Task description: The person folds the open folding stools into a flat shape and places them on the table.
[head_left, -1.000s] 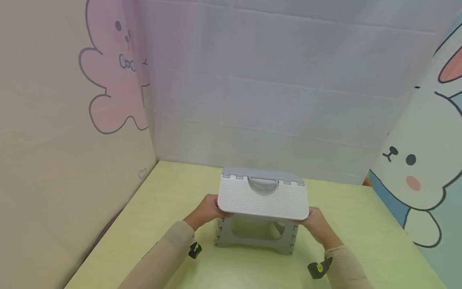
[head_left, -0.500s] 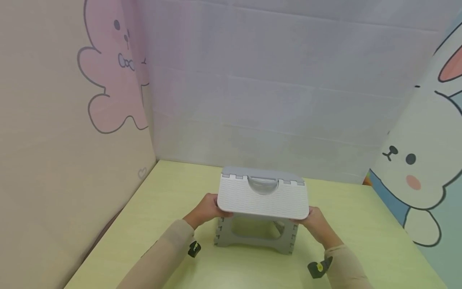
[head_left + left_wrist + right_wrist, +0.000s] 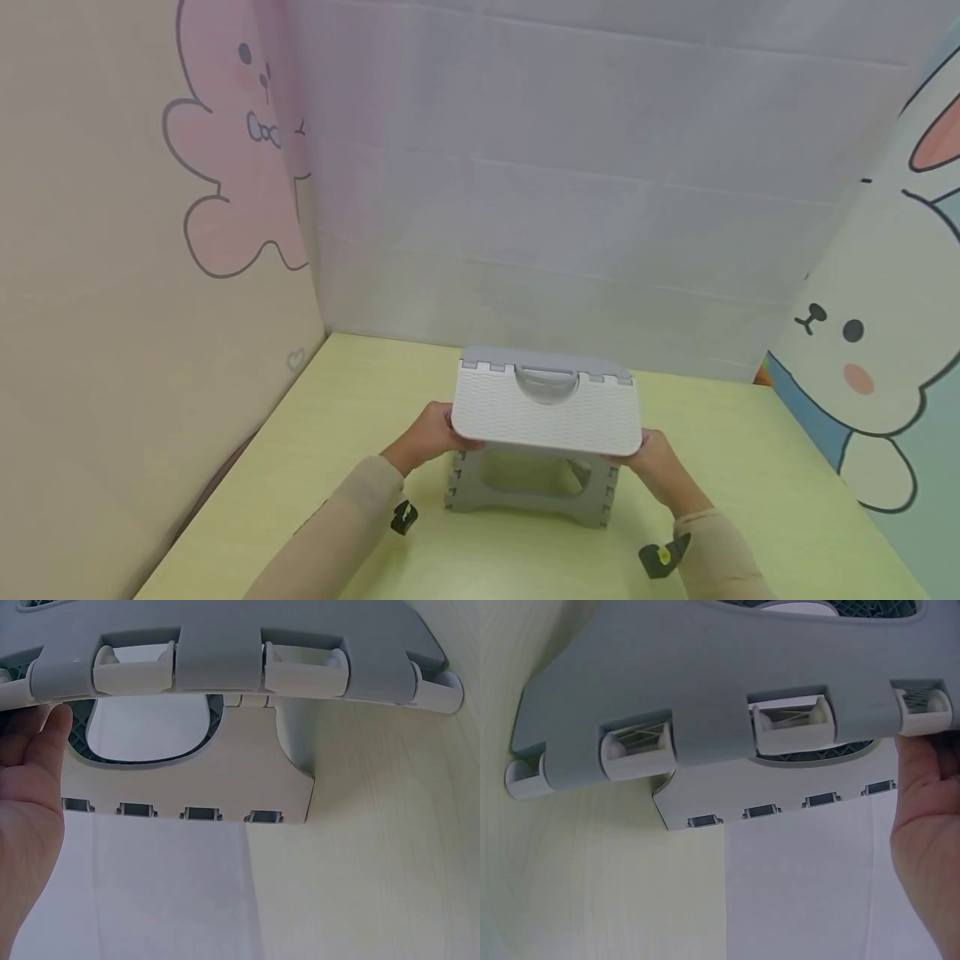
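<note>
A folding step stool point(image 3: 498, 414) stands on the table in the head view, with a white textured front half to its top and a grey back half. A grey handle point(image 3: 546, 387) sits at the fold between the halves. My left hand point(image 3: 432, 431) grips the top's left end, and at its right end my right hand point(image 3: 654, 463) holds on. Both hands have some fingers hidden by the stool. The left wrist view shows a grey leg panel point(image 3: 225, 667) with white hinge knuckles beside the left hand. A similar grey panel point(image 3: 697, 682) appears in the right wrist view.
The pale yellow-green table point(image 3: 750, 467) extends around the stool. A plain whitish sheet point(image 3: 562, 208) hangs behind it. Walls with cartoon animals flank the table: a pink one point(image 3: 247, 192) on the left, a white rabbit point(image 3: 885, 350) on the right.
</note>
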Action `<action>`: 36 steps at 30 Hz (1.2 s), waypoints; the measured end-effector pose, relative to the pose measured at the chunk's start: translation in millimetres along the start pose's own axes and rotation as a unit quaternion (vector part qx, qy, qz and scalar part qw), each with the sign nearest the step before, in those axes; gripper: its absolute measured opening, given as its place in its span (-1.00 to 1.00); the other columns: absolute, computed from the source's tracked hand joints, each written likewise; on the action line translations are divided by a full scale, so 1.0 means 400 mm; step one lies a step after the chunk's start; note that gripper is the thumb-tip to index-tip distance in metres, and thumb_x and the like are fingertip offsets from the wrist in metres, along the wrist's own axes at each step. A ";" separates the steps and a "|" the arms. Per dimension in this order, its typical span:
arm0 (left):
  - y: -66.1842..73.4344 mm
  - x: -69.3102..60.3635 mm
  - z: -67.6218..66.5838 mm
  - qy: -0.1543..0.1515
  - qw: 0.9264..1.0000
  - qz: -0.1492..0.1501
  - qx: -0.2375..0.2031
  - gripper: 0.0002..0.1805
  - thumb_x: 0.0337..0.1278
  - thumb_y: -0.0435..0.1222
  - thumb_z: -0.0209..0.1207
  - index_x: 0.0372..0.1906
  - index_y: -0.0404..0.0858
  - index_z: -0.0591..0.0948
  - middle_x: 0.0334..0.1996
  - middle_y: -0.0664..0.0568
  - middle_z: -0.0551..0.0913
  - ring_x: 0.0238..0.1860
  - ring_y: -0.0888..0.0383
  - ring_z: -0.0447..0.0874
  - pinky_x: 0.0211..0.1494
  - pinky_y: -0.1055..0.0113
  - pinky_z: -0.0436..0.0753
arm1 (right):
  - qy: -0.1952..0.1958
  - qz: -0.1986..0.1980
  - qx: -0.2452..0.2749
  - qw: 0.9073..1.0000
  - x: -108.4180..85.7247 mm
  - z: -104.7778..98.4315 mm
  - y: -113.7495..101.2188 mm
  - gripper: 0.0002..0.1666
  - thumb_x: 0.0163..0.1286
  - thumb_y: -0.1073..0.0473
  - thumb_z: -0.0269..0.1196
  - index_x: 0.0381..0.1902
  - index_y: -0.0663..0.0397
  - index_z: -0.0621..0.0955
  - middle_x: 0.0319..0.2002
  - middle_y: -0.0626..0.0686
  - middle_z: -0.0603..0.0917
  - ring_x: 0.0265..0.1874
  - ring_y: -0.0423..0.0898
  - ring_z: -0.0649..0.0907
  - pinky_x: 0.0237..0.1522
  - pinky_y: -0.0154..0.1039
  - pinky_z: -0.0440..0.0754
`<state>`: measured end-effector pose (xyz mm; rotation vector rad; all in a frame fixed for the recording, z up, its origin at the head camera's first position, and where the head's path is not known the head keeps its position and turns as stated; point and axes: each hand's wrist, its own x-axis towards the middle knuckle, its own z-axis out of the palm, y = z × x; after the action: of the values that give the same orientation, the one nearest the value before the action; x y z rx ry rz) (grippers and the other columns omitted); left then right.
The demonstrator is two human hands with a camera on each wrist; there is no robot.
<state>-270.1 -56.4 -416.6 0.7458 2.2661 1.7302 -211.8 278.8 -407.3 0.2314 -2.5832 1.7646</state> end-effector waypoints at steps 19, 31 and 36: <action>0.004 -0.001 -0.002 -0.009 1.000 0.001 -0.008 -0.58 -0.07 -0.51 0.34 -0.02 -0.55 0.58 -0.08 -0.29 0.66 -0.13 0.01 0.66 -0.04 0.13 0.64 | 0.002 0.003 0.002 1.000 0.001 0.007 0.005 -0.59 0.20 0.39 0.27 -0.03 0.59 0.53 -0.07 0.29 0.67 -0.19 -0.34 0.61 0.00 -0.20 0.54; -0.003 0.003 -0.004 -0.015 1.000 0.007 0.011 -0.57 -0.06 -0.48 0.35 0.00 -0.52 0.58 -0.07 -0.27 0.66 -0.08 -0.03 0.66 -0.02 0.12 0.63 | 0.003 0.012 -0.005 1.000 -0.003 0.008 0.002 -0.58 0.22 0.38 0.25 0.00 0.57 0.52 -0.03 0.33 0.64 -0.12 -0.24 0.61 0.10 0.06 0.50; 0.007 0.002 -0.008 -0.007 0.999 0.022 0.048 -0.61 -0.13 -0.46 0.39 -0.09 -0.50 0.63 -0.17 -0.24 0.70 -0.19 0.01 0.69 -0.14 0.21 0.66 | 0.002 0.009 -0.013 1.000 -0.003 0.006 0.004 -0.58 0.21 0.37 0.26 -0.01 0.57 0.53 -0.04 0.33 0.64 -0.12 -0.22 0.61 0.07 0.01 0.53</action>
<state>-271.3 -58.3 -412.8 0.8310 2.3545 1.6394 -210.5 277.2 -409.7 0.2045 -2.6119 1.7340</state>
